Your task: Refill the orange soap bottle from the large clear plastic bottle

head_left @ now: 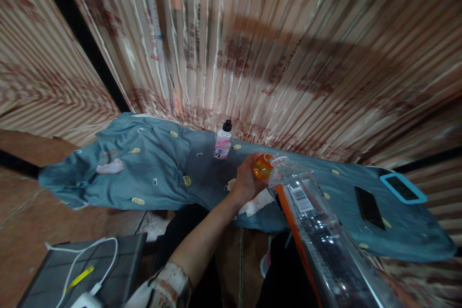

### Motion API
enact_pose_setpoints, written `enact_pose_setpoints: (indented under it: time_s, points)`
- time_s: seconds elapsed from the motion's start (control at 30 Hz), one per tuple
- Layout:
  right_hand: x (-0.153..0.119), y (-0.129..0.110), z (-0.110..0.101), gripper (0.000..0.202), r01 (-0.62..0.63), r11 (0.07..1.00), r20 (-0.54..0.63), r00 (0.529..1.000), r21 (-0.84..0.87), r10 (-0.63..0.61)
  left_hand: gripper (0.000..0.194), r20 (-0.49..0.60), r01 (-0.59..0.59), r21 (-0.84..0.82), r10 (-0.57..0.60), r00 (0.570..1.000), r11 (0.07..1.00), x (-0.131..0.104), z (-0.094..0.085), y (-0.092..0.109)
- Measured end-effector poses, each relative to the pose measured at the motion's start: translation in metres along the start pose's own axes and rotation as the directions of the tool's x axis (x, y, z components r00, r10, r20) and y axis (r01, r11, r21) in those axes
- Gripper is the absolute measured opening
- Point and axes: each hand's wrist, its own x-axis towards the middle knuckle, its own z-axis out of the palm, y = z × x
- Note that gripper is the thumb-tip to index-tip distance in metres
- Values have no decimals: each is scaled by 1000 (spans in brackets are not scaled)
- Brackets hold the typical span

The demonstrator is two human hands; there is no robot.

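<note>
My left hand (246, 184) is wrapped around a small transparent orange container (263, 167), its round opening facing up. Beside that opening is the mouth of a large clear plastic bottle (317, 221), tilted and showing a barcode label with an orange edge. Only a blurred bit of my right hand (400, 291) shows at the lower right, against the big bottle; most of it is hidden. Below my left hand lies a white tissue (258, 203). A clear squeeze bottle (223, 142) with a black cap and pink label stands behind, to the left.
A patterned blue-grey cloth (144, 173) covers the long surface. At right lie a dark phone (369, 208) and a light-blue framed device (403, 188). A pleated curtain (231, 57) hangs behind. A white cable (115, 250) rests on a dark box (126, 269) at lower left.
</note>
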Motion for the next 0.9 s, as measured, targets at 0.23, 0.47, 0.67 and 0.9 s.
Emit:
enact_pose_setpoints:
  time_s: [0.23,0.47,0.67,0.9]
  points:
    - [1,3,-2,49,-79,997,-113,991,-3,78,59,4,17,4,-17,1000,1000,0,-1,1]
    - [0,3,-3,52,-114,993,-64,991,2,114,58,-7,9,13,-9,1000,1000,0,0,2]
    - [-1,-4,-1,52,-70,998,-92,993,-9,69,59,-5,10,20,-10,1000,1000,1,0,3]
    - [2,-5,-1,45,-4,1000,-106,994,-27,1,55,-1,7,10,-7,1000,1000,0,-1,5]
